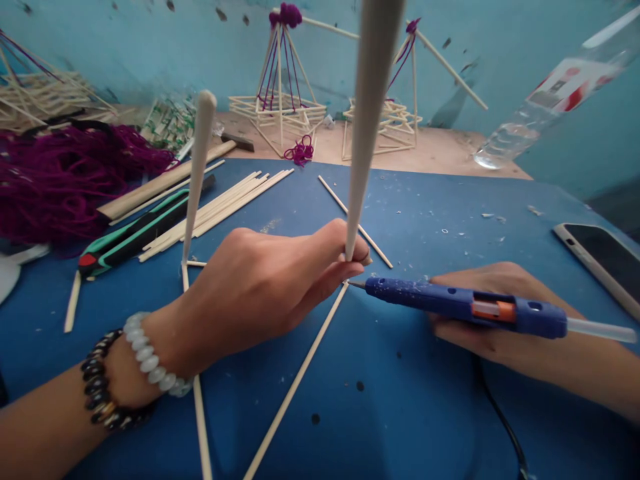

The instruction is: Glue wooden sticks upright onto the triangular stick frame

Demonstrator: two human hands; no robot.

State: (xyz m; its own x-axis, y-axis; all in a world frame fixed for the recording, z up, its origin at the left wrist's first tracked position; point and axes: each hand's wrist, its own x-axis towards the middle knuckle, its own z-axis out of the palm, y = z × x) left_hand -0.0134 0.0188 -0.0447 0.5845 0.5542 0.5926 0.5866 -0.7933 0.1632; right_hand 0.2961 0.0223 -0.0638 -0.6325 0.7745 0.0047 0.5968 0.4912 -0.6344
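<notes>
At centre, pinching an upright stick [367, 133] between fingers of the left hand [270, 287]; at three o'clock, clasping a glue gun [425, 297] in the right hand [500, 347], aiming its nozzle [357, 285] toward nine. Might scorch fingertips by nudging it, or leave the stick leaning by loosening.

Blue mat [400, 407] is giving a lane up front, btwn diag. stick [300, 373] and black cord [501, 415]. Glue gun [440, 298] is blocking R approach to L hand [265, 287]. Tall upright stick [370, 133] at that hand is cutting path to back; 2nd upright [198, 160] is obstructing L. Stick bundle [230, 207] + green/blk knife [143, 228] are crowding back L, phone [607, 257] is narrowing far R.
</notes>
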